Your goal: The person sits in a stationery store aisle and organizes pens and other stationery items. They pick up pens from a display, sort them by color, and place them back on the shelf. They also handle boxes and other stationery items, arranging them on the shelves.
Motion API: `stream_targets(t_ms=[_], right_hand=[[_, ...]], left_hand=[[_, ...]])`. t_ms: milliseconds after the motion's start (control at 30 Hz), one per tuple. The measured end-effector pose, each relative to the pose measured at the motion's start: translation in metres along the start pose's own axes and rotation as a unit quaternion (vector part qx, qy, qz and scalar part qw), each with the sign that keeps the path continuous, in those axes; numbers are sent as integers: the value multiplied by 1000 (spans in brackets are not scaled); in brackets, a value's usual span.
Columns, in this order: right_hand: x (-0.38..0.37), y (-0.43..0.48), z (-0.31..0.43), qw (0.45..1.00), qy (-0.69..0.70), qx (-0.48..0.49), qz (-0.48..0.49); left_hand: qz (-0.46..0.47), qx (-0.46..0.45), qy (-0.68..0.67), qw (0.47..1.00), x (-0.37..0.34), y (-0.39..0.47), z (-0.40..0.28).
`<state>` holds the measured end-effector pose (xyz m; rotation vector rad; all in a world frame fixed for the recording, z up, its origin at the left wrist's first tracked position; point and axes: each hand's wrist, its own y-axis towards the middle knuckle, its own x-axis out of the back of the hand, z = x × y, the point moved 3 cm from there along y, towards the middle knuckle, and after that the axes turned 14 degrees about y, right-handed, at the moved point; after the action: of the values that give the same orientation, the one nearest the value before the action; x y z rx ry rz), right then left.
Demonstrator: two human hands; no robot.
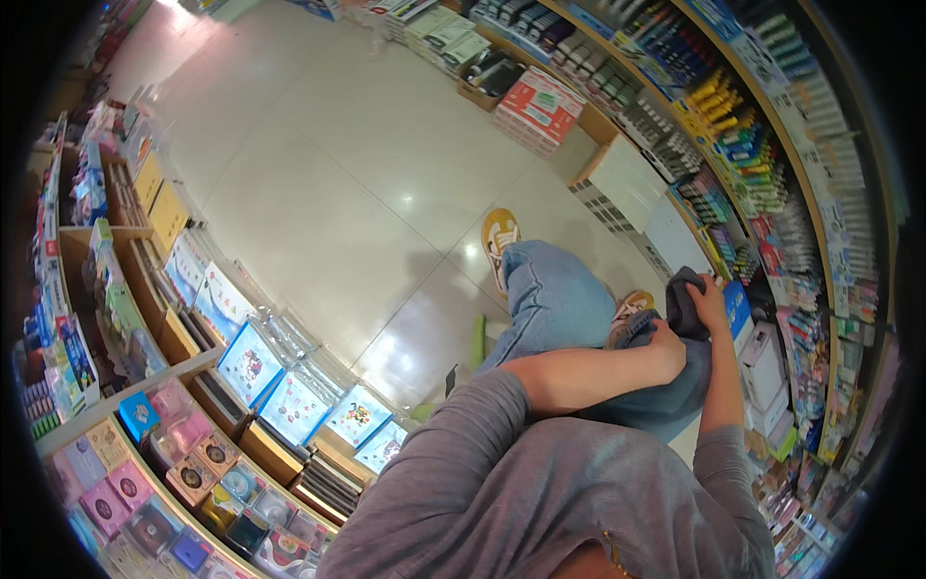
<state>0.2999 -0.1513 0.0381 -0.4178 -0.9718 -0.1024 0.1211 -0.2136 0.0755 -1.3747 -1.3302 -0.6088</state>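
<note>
My right hand [711,302] grips a bunched dark grey cloth [684,310] above my right knee, close to the lower shelf. Just left of it, my left hand [665,353] is closed on a dark fabric fold [641,327]. Whether this fold belongs to the same cloth I cannot tell. My legs are bent, in blue jeans [557,289], and the left forearm crosses over them. One yellow-and-white sneaker [500,235] rests on the tiled floor [325,166]; the other sneaker [634,305] is partly hidden behind the hands.
Shelves of pens and markers [752,159] curve along the right. A red-and-white box [539,108] and an open carton [615,163] stand on the floor before them. White boxes [763,369] sit beside my right arm. Picture-covered pads [249,362] and packaged goods [195,470] line the left shelves.
</note>
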Motion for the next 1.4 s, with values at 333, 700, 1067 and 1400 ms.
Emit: stream_targets(t_ms=[333, 700, 1067, 1400], right_hand=[[7, 35, -2, 988, -116, 72, -68], [-14, 4, 38, 992, -7, 37, 118], [34, -40, 43, 968, 204, 136, -61], [78, -65, -23, 938, 320, 47, -124]], left_hand=[[-2, 88, -6, 996, -17, -46, 48], [48, 37, -9, 998, -43, -54, 62], [277, -204, 12, 939, -150, 4, 60], [-16, 122, -824, 554, -2, 94, 58]])
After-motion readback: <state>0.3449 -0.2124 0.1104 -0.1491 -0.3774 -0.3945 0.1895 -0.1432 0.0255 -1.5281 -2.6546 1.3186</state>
